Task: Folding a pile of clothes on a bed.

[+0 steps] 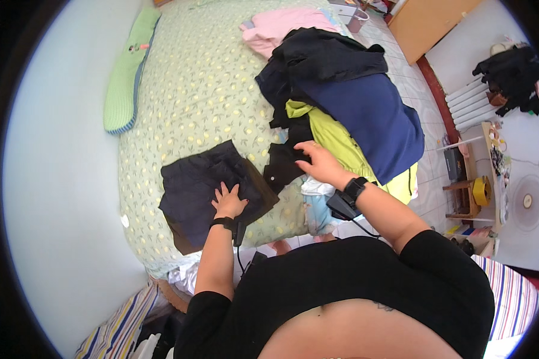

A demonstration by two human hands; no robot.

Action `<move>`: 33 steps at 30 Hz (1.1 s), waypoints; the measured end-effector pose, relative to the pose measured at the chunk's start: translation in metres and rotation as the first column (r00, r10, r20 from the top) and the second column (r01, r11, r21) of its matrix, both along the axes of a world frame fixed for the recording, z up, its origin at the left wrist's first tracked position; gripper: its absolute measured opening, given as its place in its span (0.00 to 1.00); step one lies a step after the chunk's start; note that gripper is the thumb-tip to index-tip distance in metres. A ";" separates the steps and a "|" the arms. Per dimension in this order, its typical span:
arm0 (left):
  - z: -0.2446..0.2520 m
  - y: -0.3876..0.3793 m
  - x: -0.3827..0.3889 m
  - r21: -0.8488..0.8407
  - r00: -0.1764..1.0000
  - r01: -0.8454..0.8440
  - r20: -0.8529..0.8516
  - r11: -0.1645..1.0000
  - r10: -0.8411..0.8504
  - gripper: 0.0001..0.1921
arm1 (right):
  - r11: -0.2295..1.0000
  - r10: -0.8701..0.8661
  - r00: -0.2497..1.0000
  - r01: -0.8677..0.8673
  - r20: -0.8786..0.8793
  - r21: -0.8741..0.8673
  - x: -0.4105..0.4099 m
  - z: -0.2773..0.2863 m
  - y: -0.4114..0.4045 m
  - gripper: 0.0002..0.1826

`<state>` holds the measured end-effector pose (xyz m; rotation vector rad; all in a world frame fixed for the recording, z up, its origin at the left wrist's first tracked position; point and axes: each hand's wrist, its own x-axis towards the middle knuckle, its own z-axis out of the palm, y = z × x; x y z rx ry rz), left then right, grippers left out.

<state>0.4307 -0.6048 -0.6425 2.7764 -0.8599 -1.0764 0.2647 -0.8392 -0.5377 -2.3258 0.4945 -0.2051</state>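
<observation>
My left hand lies palm down, fingers spread, on a stack of folded dark garments on the bed, with brown cloth showing at its edges. My right hand, fingers apart, is over a black garment with a small white spot, beside a heap of clothes; whether it touches the cloth I cannot tell. In the heap are a yellow-green garment, a navy blue garment and a black garment. Past them lies a pink garment.
The bed has a pale green patterned sheet. A long green striped pillow rests by the left wall. At right are a radiator with dark clothes over it, a shelf, and a fan. Cables hang from devices at both my wrists.
</observation>
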 end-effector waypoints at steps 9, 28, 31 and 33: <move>0.083 -0.084 -0.021 -0.627 0.990 0.132 0.119 0.768 -0.073 0.29 | 0.716 -0.340 0.937 0.314 0.082 -0.623 -0.112 0.049 -0.094 0.34; 0.112 -0.295 -0.130 -0.385 0.655 0.740 0.227 0.552 -0.721 0.56 | 0.823 -0.055 0.986 -0.044 -0.155 -0.566 -0.225 0.034 -0.147 0.38; 0.126 -0.286 -0.148 -0.288 0.680 0.733 0.298 0.616 -0.670 0.56 | 0.875 -0.044 0.994 -0.012 -0.103 -0.484 -0.223 0.041 -0.149 0.32; 0.141 -0.275 -0.165 -0.276 0.685 0.724 0.395 0.632 -0.612 0.56 | 0.927 0.007 0.995 0.030 0.098 -0.373 -0.227 0.042 -0.155 0.30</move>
